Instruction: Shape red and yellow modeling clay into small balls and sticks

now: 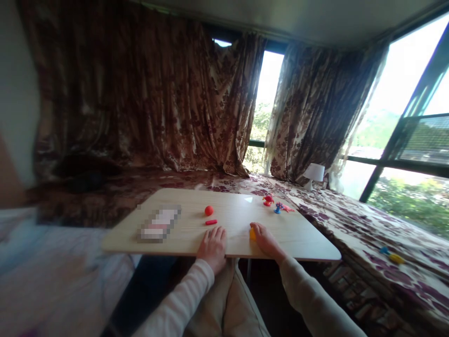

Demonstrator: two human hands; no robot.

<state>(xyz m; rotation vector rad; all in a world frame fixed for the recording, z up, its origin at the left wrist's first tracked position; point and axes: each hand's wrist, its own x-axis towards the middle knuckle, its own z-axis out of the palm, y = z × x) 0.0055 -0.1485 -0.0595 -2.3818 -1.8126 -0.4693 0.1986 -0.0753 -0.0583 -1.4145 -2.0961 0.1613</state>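
Observation:
My left hand lies palm down on the table's near edge with its fingers stretched out, holding nothing. Just beyond its fingertips is a short red stick, and a little farther off sits a red-orange ball. My right hand rests on the table with its fingers curled round a small yellow object. Only the left side of that object shows; the hand covers the rest, so its kind cannot be made out.
At the table's far right stand a red toy figure, a blue toy figure and a pinkish-red piece. A blurred-out flat item lies at the left. Blue and yellow toys and a white lamp are on the floral-covered ledge.

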